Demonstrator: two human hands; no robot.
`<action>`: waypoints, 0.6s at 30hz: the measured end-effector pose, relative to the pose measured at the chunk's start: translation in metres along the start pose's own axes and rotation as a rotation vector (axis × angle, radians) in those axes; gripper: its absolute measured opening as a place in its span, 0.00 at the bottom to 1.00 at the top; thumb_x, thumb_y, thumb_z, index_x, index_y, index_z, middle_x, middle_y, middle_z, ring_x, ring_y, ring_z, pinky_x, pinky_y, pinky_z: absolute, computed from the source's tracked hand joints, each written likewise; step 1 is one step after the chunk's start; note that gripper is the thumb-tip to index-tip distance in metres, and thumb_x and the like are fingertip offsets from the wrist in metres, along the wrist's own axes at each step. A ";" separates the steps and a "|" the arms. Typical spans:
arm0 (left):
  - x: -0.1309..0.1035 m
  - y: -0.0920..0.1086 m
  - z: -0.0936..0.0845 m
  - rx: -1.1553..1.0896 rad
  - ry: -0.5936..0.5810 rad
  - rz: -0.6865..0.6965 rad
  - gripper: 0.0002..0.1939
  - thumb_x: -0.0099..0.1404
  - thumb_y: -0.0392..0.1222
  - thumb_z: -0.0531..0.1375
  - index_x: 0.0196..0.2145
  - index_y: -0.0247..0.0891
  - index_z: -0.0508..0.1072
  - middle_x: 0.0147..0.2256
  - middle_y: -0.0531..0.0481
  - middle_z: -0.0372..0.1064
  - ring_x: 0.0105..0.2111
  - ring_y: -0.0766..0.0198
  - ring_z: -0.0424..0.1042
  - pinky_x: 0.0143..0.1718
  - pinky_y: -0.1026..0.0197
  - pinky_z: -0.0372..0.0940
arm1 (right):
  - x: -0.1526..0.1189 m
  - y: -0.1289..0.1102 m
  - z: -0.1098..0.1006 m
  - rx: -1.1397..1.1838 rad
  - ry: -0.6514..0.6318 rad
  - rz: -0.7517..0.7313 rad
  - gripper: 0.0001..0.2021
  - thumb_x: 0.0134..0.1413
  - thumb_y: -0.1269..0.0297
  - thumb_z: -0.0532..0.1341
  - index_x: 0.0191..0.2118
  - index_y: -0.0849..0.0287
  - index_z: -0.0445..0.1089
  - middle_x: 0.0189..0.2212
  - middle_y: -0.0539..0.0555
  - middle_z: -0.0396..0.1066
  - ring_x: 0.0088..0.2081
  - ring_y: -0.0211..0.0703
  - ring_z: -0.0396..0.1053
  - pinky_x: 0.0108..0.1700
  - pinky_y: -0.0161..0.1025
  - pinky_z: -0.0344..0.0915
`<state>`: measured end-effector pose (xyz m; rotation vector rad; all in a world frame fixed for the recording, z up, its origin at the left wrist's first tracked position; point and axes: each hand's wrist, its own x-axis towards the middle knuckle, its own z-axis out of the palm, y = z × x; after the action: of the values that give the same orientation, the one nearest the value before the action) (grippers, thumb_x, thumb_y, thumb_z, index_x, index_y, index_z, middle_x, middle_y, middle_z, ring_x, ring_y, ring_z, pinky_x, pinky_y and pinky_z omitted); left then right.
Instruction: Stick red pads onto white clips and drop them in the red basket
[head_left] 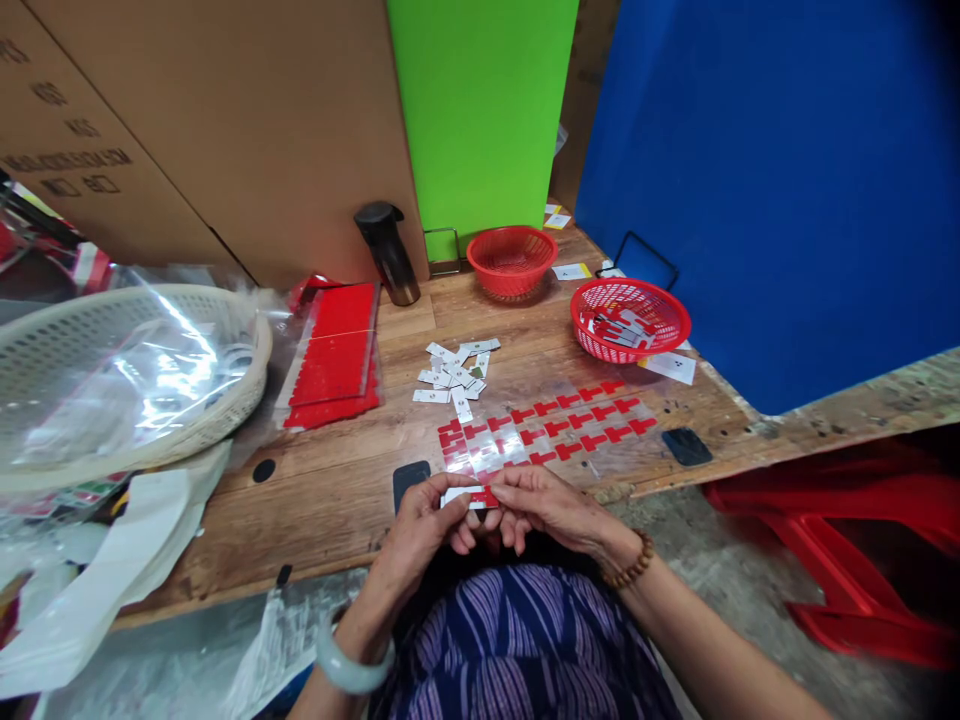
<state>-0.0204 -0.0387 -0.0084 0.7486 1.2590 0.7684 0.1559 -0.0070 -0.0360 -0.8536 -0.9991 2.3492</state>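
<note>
Along the far edge of the bench [322, 490] stood a dark tumbler [394, 262] and a red basket [514, 283]; a second red basket [611, 350], holding red and white pieces, sat towards the far right. A stack of red sheets [330, 350] lay left of the middle, and at the left end a cream basket [260, 365] was heaped with clear plastic bags [150, 370]. Closer in was a loose pile of white cards [454, 375]. Between that pile and the near edge, just beyond the hands, stretched a clear sheet [547, 425] with rows of red shapes.

A white card with a red end [474, 497] was held up at the near edge, between the two hands. The left hand [427, 515] had thumb and fingers closed on its white part; the right hand [551, 505] pinched the red end, other fingers curled beneath.

The bench had a wood-grain top. Behind it rose a cardboard box [247, 120], a green panel [480, 110] and a blue panel [765, 180]. A red stool [840, 575] stood on the grey floor [720, 590] beyond the near edge, to the right.
</note>
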 end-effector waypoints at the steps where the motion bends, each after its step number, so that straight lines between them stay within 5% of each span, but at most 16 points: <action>1: 0.000 -0.001 -0.001 0.023 -0.019 0.017 0.18 0.55 0.45 0.62 0.40 0.30 0.69 0.17 0.55 0.66 0.14 0.73 0.63 0.16 0.71 0.59 | 0.000 -0.001 0.000 0.000 -0.022 0.016 0.19 0.48 0.52 0.64 0.32 0.66 0.65 0.25 0.53 0.72 0.20 0.31 0.69 0.22 0.27 0.66; 9: -0.002 -0.003 -0.005 0.210 -0.091 0.080 0.15 0.59 0.50 0.58 0.32 0.33 0.70 0.17 0.56 0.63 0.13 0.75 0.59 0.13 0.72 0.52 | -0.002 0.001 -0.002 -0.011 -0.238 0.129 0.19 0.47 0.54 0.65 0.37 0.67 0.66 0.27 0.55 0.72 0.21 0.34 0.70 0.22 0.29 0.68; 18: -0.003 0.000 -0.004 0.275 -0.102 0.064 0.13 0.59 0.49 0.57 0.33 0.34 0.71 0.16 0.55 0.65 0.12 0.72 0.61 0.13 0.71 0.54 | -0.002 0.017 0.013 -0.124 -0.052 0.065 0.19 0.45 0.50 0.63 0.31 0.63 0.62 0.19 0.51 0.71 0.17 0.36 0.69 0.18 0.30 0.65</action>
<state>-0.0249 -0.0411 -0.0075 1.0423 1.2674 0.6061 0.1459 -0.0256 -0.0402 -0.8867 -1.1649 2.3952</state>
